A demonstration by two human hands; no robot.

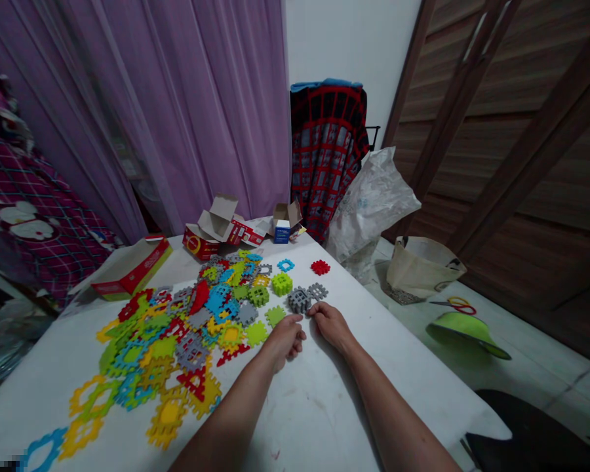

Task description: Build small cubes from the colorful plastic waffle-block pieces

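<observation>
Both my hands rest on a white table [324, 406], side by side. My left hand [286, 337] lies with its fingers curled under, nothing visible in them. My right hand [330, 323] also has its fingers curled, fingertips just short of a grey block assembly [299, 299] with a flat grey tile [317, 291] beside it. A green cube of tiles [282, 283] stands a little farther back. A wide spread of coloured interlocking plastic tiles [177, 334] covers the table to the left of my hands.
A loose red tile [320, 267] and a blue one [286, 265] lie at the back. Opened cardboard boxes [216, 229] and a red box lid [132, 267] sit at the far edge. Right of the table: a plastic bag [373, 203], a cloth bag [420, 269], a green cap [465, 331].
</observation>
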